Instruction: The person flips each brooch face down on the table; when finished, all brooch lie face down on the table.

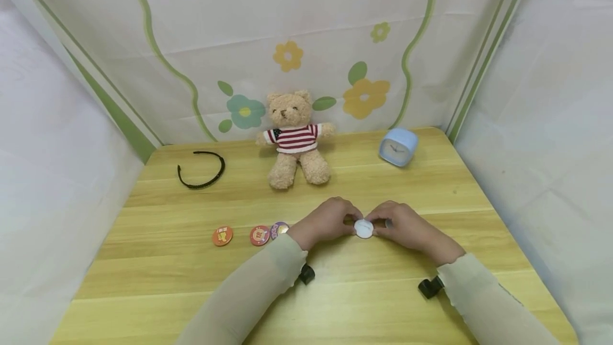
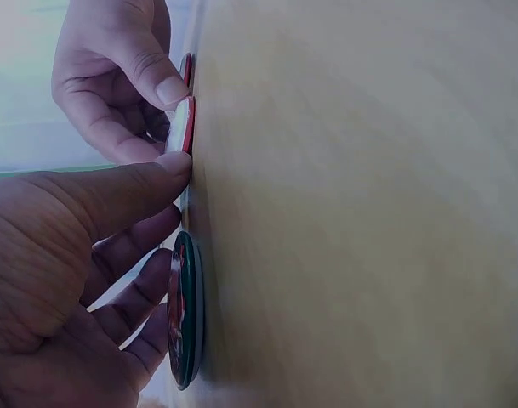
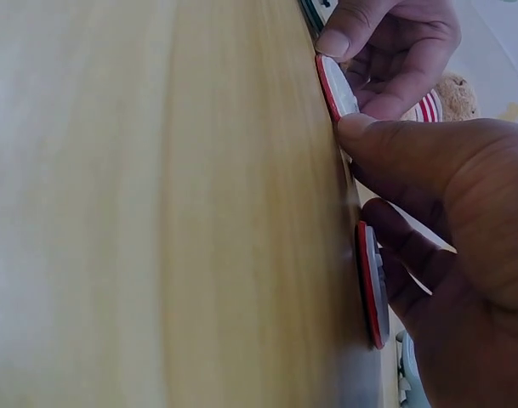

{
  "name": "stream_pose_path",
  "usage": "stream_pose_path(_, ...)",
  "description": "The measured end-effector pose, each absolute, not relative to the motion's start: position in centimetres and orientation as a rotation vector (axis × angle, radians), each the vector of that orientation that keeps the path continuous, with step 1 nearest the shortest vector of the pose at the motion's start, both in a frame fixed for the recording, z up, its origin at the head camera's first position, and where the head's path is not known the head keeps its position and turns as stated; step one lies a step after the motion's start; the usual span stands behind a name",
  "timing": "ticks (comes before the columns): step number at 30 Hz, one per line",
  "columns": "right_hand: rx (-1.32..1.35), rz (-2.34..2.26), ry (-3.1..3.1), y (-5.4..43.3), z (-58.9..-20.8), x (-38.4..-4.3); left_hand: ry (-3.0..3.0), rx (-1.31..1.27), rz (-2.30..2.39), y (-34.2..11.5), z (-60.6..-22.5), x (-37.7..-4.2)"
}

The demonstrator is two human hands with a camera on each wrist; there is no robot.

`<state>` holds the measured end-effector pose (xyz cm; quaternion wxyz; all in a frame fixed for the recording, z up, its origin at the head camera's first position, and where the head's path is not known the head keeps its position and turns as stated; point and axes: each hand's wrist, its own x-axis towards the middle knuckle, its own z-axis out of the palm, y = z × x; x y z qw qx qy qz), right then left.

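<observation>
Between both hands lies a small round badge [image 1: 364, 229], its white side up and its rim red. My left hand [image 1: 328, 221] pinches the left side of it between thumb and fingers. From the other side my right hand [image 1: 408, 228] grips it the same way, thumb at the near edge. Under the left palm, the left wrist view shows a green-rimmed round badge [image 2: 184, 314] flat on the table. In the right wrist view another red-rimmed badge [image 3: 373, 289] lies below the right fingers, mostly hidden from the head view.
Left of the hands lie an orange badge [image 1: 222, 236], a red badge [image 1: 259, 235] and a purple badge [image 1: 279, 228], partly covered by the left wrist. Farther back are a black headband [image 1: 217, 175], a teddy bear [image 1: 296, 140] and a blue clock [image 1: 398, 147] on the wooden table [image 1: 364, 302].
</observation>
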<state>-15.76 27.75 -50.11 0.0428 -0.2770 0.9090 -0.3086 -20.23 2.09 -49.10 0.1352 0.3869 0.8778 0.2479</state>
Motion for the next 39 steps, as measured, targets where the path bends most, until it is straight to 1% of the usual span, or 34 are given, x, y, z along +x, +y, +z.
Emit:
stream_pose_path(9, -0.921, -0.857, 2.812, 27.5, -50.2, -15.8, 2.545, 1.113, 0.698, 1.7, -48.7, -20.0)
stream_pose_path(17, -0.881, -0.825, 2.826, 27.2, -50.2, -15.9, 2.481, 0.979, 0.759, -2.8, -47.8, -19.6)
stream_pose_path(23, -0.841, -0.836, 2.821, 27.3, -49.9, -15.6, 2.531, 0.955, 0.69, -5.3, -48.1, -19.2)
stream_pose_path(31, -0.774, -0.877, 2.799, 27.3, -50.1, -15.4, 2.597, 1.044, 0.658, -5.2, -48.4, -19.0)
stream_pose_path(39, -0.811, -0.883, 2.773, 24.9, -49.9, -16.0, 2.608, 1.042, 0.673, -5.0, -48.7, -19.1)
